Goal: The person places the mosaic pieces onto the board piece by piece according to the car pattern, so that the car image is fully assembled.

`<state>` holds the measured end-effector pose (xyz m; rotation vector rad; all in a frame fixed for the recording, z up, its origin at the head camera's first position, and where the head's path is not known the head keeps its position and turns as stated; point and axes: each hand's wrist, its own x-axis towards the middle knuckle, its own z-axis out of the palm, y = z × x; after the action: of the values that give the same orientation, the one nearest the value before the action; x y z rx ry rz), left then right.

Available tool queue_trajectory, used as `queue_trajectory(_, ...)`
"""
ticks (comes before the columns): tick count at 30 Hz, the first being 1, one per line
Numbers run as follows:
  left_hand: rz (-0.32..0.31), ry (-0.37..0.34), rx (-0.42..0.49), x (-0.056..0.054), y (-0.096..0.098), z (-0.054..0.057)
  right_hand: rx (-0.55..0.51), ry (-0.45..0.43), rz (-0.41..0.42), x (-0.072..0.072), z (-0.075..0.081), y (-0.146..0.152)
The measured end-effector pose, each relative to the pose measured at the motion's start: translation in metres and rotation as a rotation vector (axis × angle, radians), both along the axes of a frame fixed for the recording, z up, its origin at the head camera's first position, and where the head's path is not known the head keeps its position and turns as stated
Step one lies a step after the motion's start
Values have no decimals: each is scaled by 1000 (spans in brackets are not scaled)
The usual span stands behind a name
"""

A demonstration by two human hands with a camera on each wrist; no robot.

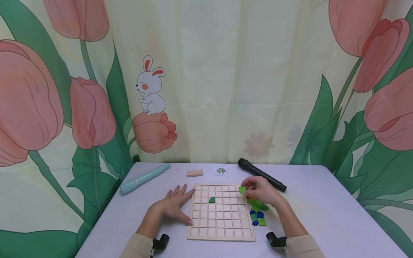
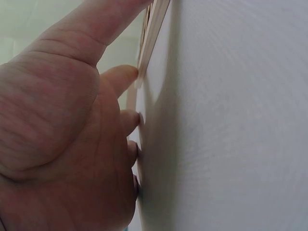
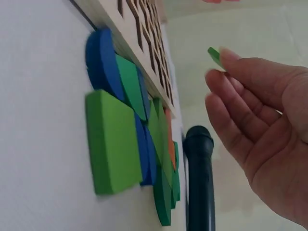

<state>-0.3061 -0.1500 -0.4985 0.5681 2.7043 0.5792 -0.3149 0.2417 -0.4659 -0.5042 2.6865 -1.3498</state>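
Observation:
A wooden grid board (image 1: pixel 221 233) lies on the table in front of the person. My left hand (image 1: pixel 172 207) is spread at its left edge, thumb and forefinger touching the frame; the left wrist view shows the fingertips (image 2: pixel 130 120) down on the tabletop. Between thumb and fingers, my right hand (image 1: pixel 262 190) pinches a light green square tile (image 1: pixel 242 190) over the board's upper right corner. In the right wrist view, that tile (image 3: pixel 214 56) shows only as a thin edge. One dark green quarter-round tile (image 1: pixel 212 200) sits in a cell in the upper left part of the grid.
Loose green, blue and orange tiles (image 1: pixel 262 221) lie along the board's right side. Behind are a black microphone (image 1: pixel 262 175), a small picture card (image 1: pixel 221 170), a wooden block (image 1: pixel 194 173) and a mint-green tube-shaped object (image 1: pixel 145 178). A printed curtain (image 1: pixel 209 89) hangs beyond the table.

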Motion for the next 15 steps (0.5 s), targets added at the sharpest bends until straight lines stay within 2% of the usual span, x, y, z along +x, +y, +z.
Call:
queue_trajectory(9, -3, -5, 3, 1, -2, 2, 26, 85, -17, 1, -2, -31)
queue_trajectory(15, -7, -1, -2, 1, 0, 1, -20, 106, 6, 1, -2, -52)
